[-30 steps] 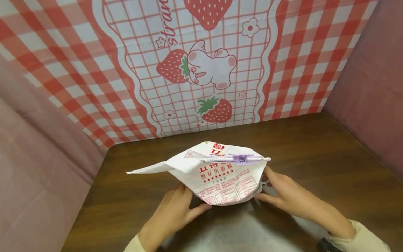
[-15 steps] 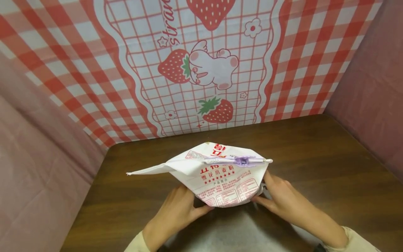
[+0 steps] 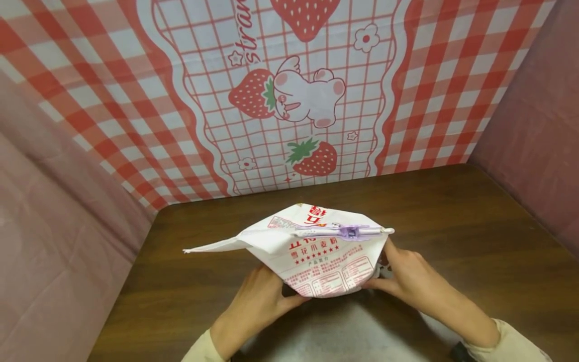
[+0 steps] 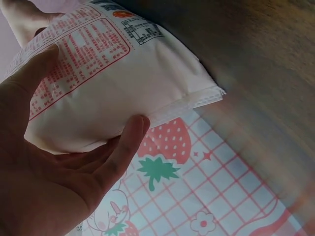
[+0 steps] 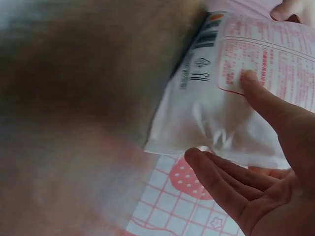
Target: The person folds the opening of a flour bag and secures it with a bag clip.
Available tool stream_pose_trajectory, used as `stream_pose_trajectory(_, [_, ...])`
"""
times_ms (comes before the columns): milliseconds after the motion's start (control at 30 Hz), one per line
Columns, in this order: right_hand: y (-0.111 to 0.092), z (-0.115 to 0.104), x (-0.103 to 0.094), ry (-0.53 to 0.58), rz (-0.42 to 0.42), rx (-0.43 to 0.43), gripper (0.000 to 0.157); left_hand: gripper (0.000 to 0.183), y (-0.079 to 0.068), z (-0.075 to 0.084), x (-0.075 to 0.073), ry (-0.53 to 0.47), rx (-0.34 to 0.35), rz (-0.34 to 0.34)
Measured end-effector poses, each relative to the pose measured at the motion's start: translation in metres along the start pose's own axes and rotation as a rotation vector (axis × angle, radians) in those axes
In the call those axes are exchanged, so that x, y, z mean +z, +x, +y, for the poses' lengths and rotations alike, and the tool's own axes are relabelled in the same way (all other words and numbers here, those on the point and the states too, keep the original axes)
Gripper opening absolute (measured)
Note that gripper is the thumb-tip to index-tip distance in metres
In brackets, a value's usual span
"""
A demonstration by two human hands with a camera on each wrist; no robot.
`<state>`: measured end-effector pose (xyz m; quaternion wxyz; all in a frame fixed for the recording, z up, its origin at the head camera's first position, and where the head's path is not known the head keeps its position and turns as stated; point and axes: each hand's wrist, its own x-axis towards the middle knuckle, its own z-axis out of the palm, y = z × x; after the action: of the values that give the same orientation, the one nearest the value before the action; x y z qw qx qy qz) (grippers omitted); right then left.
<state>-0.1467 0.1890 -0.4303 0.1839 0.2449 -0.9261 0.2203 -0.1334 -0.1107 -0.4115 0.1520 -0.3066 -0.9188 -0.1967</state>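
A white flour bag [image 3: 323, 271] with red Chinese print stands in the middle of the head view. Its top is folded down under a white sealing rod [image 3: 312, 232] with a purple clip [image 3: 350, 232], and a loose flap points left. My left hand [image 3: 262, 299] holds the bag's left side; in the left wrist view its thumb lies on the printed face, the fingers round the other side. The right hand [image 3: 416, 279] grips the opposite side the same way, thumb on the print [image 5: 251, 76] in the right wrist view. The bag partly hides the fingertips of both hands.
The bag is over a dark brown wooden table [image 3: 203, 226]. Behind it hangs a red-and-white checked cloth [image 3: 434, 100] with strawberries. Pink cloth walls [image 3: 59, 241] stand at left and right. A pale glare lies on the table's front.
Bag and hands shift only slightly in the head view, a little to the right. My right hand draws in slightly closer against the bag's side. Both hands keep their hold.
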Motion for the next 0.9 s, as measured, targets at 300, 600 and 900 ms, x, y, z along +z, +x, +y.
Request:
stream_pose_trajectory(300, [-0.003, 0.0, 0.003, 0.001, 0.01, 0.026, 0.08, 0.057, 0.003, -0.008, 0.008, 0.001, 0.034, 0.023])
stream_pose_trajectory(600, [-0.005, -0.001, 0.007, 0.053, 0.003, 0.049, 0.08, 0.063, 0.008, -0.014, 0.014, -0.144, 0.002, -0.011])
stream_pose_trajectory(900, [-0.005, -0.001, 0.006, 0.074, 0.012, 0.046, 0.079, 0.061, 0.008, -0.011, 0.014, -0.103, 0.03, 0.01])
